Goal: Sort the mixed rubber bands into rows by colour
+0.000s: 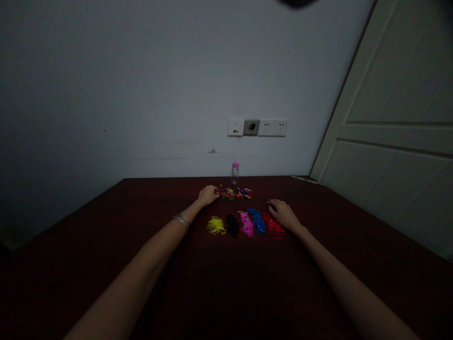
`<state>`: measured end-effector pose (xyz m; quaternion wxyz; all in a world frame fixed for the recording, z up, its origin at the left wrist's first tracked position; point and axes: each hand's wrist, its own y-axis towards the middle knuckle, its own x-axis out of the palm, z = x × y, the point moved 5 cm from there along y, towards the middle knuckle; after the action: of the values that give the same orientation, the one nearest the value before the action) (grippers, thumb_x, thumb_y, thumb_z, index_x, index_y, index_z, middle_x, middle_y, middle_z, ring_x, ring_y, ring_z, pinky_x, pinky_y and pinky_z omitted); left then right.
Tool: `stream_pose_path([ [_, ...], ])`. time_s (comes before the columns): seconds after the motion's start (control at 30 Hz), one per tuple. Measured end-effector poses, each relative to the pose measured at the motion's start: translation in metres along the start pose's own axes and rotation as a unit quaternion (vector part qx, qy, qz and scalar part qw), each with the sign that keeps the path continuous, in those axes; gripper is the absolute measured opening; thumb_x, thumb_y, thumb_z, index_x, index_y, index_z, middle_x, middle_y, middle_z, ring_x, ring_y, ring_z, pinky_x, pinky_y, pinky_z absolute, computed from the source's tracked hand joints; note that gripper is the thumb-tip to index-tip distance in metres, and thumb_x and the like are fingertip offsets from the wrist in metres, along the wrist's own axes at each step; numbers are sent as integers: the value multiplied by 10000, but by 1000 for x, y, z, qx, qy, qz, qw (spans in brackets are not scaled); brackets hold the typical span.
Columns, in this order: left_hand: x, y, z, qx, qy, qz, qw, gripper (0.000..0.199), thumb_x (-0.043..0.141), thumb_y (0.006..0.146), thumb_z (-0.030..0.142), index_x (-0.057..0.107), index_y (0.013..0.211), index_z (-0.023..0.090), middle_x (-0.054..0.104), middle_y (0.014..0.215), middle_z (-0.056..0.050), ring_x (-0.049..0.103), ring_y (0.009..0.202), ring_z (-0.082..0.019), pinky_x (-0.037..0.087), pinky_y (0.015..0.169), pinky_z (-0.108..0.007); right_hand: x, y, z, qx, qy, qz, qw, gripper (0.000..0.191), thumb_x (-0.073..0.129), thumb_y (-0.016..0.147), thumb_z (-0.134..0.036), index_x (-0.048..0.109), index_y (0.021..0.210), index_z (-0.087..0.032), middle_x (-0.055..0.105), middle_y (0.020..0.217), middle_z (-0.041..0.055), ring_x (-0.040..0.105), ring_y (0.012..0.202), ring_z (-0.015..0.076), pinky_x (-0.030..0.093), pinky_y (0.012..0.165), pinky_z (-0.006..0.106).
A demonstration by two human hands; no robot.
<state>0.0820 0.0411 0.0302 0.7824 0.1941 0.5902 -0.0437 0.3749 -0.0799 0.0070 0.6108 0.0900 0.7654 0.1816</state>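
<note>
A: Where is the person's left hand (208, 194)?

B: At the left end of the mixed pile (235, 192) of thin coloured bands, its fingers bent in at the pile's edge; the tips are too small and dim to tell whether they are clamped on a band

A: And the right hand (283, 215)?

B: Low at the far right side of the red pile (274, 227), partly over it, fingers loosely bent and slightly apart, with nothing seen between them

A: How do the other single-colour piles lie?

B: In a row with the red one, nearer the person than the mixed pile: yellow pile (215, 225) leftmost, then black pile (232, 225), pink pile (247, 225) and blue pile (257, 221), all on the dark reddish table (219, 288)

A: What stands behind them?

B: A clear bottle (235, 175) with a pink top, upright between the mixed pile and the pale wall (159, 85), below and left of the white sockets (272, 128)

A: Anything on the arms?

B: A silvery bracelet (181, 219) around the left wrist
</note>
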Motion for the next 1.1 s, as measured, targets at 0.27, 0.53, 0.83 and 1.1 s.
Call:
stream_pose_path([
  [0.27,-8,7,4,1,15,-15,1000,232,520,805,299,695,952,255,670,1011,-46,600,964,-192,456,800,-253,0,1,0,8,7,-8,1000,336,395,874,-259,631,1095,-167,611,1162,99,536,1069,216,393,923,320],
  [0.53,-15,5,1,-3,-17,-7,1000,203,546,770,282,716,869,229,685,955,-62,613,903,-190,447,738,-236,-1,0,0,13,10,-7,1000,334,391,875,-266,628,1097,-189,609,1163,87,530,1079,212,390,931,325],
  [0.83,-55,21,5,48,-181,-65,980,203,580,674,200,733,757,95,663,644,-48,555,593,-119,414,566,-203,-2,1,-2,2,-2,-7,1000,340,387,872,-258,631,1091,-166,623,1132,97,551,1032,214,403,895,311],
  [1.1,-95,-4,20,96,-202,-171,960,162,619,619,183,741,716,137,693,688,-37,568,639,-110,408,613,-190,0,2,0,12,-5,-13,1000,334,400,865,-257,631,1094,-179,617,1147,90,548,1032,219,408,888,321],
])
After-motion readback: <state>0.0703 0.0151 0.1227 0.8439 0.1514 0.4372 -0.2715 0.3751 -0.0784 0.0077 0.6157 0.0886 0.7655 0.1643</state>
